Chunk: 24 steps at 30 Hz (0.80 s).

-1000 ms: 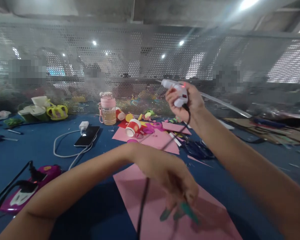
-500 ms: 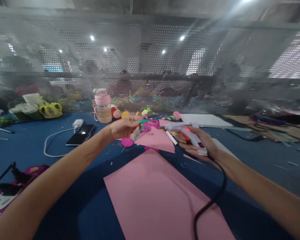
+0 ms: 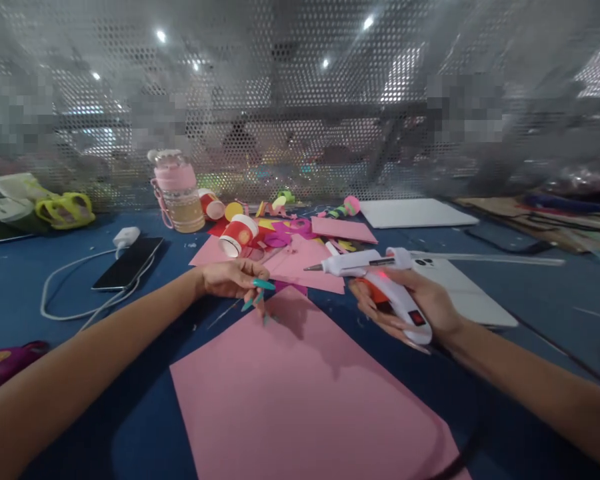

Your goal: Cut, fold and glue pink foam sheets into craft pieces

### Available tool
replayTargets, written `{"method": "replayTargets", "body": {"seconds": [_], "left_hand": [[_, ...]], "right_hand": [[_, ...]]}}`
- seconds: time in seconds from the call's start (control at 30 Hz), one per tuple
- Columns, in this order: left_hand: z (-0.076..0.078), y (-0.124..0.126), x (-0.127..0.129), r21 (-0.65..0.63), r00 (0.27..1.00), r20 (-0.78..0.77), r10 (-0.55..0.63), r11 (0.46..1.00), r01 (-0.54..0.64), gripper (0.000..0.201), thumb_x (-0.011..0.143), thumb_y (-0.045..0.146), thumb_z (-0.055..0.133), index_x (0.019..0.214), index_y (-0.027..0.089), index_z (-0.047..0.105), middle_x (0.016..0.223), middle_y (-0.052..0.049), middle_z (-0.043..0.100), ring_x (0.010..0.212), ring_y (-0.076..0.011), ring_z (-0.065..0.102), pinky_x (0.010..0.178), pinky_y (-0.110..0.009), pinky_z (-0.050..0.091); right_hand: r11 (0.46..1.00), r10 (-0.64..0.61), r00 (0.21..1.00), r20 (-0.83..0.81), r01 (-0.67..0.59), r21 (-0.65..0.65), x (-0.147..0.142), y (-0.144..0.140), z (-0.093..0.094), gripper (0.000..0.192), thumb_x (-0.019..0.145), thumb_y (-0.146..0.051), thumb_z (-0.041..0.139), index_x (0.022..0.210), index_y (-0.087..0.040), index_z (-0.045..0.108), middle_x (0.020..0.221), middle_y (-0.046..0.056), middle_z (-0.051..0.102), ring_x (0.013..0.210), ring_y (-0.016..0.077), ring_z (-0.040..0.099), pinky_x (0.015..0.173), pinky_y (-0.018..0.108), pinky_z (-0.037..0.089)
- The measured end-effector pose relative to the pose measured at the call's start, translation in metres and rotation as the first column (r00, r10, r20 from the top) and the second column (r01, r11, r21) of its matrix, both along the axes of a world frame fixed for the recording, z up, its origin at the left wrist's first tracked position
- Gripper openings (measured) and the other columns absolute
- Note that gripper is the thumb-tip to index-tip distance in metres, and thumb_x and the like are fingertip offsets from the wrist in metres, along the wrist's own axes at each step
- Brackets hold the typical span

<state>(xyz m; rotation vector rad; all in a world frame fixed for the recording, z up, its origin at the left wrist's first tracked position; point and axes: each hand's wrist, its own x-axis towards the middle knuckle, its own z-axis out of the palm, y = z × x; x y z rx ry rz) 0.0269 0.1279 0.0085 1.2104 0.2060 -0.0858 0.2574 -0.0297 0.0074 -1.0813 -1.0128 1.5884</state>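
My right hand (image 3: 405, 300) grips a white hot glue gun (image 3: 403, 303) by its handle, fingers around the orange trigger. A red light glows on the gun, and its dark nozzle points left. My left hand (image 3: 240, 280), with long turquoise nails, hovers near the far corner of a large pink sheet (image 3: 300, 393). Its fingers hang loosely apart, and I see nothing held in them. Just beyond it, a red paper cup (image 3: 239, 233) lies tipped on its side among pink paper pieces (image 3: 305, 260).
A pink-lidded bottle (image 3: 177, 193) stands at the back left. Nearby lie a black phone (image 3: 129, 263) and a white charger (image 3: 127, 237) with its cable. On the right are a white phone (image 3: 460, 290) and a white board (image 3: 420, 213). A perforated metal screen (image 3: 300, 120) rises behind.
The view has tilted down and shifted. My left hand has come back from the paper scraps towards the pink sheet's corner, uncovering the red cup. The glue gun has moved nearer, still in my right hand.
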Motion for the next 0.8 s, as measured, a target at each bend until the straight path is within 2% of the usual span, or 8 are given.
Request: {"method": "replayTargets", "body": {"seconds": [0.2,0.37,0.53,0.6,0.7,0.8], "left_hand": [[0.001,0.011,-0.004,0.006,0.991,-0.113,-0.073,0.997,0.075,0.025,0.062,0.027,0.071,0.063,0.011,0.053,0.048,-0.002,0.063,0.036,-0.0119,0.056,0.056,-0.027,0.052],[-0.003,0.009,0.001,-0.004,0.992,-0.107,-0.069,0.998,0.069,0.024,0.062,0.026,0.071,0.067,0.011,0.053,0.052,-0.004,0.066,0.036,-0.0112,0.056,0.050,-0.025,0.053],[-0.005,-0.002,0.009,-0.048,0.992,-0.107,-0.068,0.997,0.063,0.024,0.062,0.025,0.072,0.068,0.012,0.051,0.052,-0.003,0.066,0.038,-0.0124,0.058,0.051,-0.026,0.053],[-0.005,-0.004,0.010,-0.053,0.993,-0.099,-0.065,0.997,0.060,0.024,0.063,0.025,0.071,0.066,0.012,0.051,0.051,-0.002,0.065,0.038,-0.0123,0.058,0.052,-0.027,0.053],[-0.006,-0.006,0.010,-0.049,0.994,-0.084,-0.065,0.997,0.061,0.024,0.064,0.025,0.070,0.066,0.012,0.050,0.051,-0.002,0.065,0.038,-0.0119,0.058,0.052,-0.027,0.054],[-0.006,-0.006,0.009,-0.043,0.995,-0.070,-0.074,0.997,0.071,0.023,0.065,0.025,0.069,0.065,0.012,0.051,0.052,-0.002,0.065,0.039,-0.0115,0.058,0.052,-0.026,0.053]], "right_hand": [[0.996,-0.079,0.996,-0.027,0.078,-0.044,-0.008,-0.007,-0.007,0.034,0.060,-0.049,0.043,0.060,-0.018,0.056,0.035,-0.002,0.040,0.023,0.0085,0.026,0.022,0.021,0.026],[0.958,-0.266,0.958,0.104,0.251,0.136,-0.014,-0.017,-0.017,0.027,0.060,-0.047,0.057,0.063,-0.020,0.056,0.041,-0.001,0.047,0.030,0.0125,0.041,0.030,0.026,0.039],[0.902,-0.403,0.885,0.234,0.341,0.266,-0.013,-0.023,-0.031,0.025,0.066,-0.047,0.058,0.064,-0.022,0.056,0.044,-0.002,0.047,0.035,0.0132,0.044,0.034,0.027,0.042],[0.892,-0.421,0.844,0.331,0.320,0.319,-0.010,-0.025,-0.036,0.017,0.068,-0.040,0.058,0.063,-0.024,0.055,0.045,-0.002,0.047,0.036,0.0135,0.045,0.037,0.027,0.044],[0.901,-0.374,0.783,0.497,0.182,0.393,-0.007,-0.027,-0.038,0.012,0.069,-0.032,0.057,0.059,-0.027,0.053,0.044,-0.002,0.049,0.039,0.0165,0.049,0.045,0.031,0.051],[0.867,-0.397,0.739,0.545,0.107,0.486,-0.010,-0.026,-0.030,0.001,0.069,-0.029,0.056,0.068,-0.029,0.056,0.057,0.000,0.058,0.051,0.0201,0.058,0.056,0.034,0.055]]}}
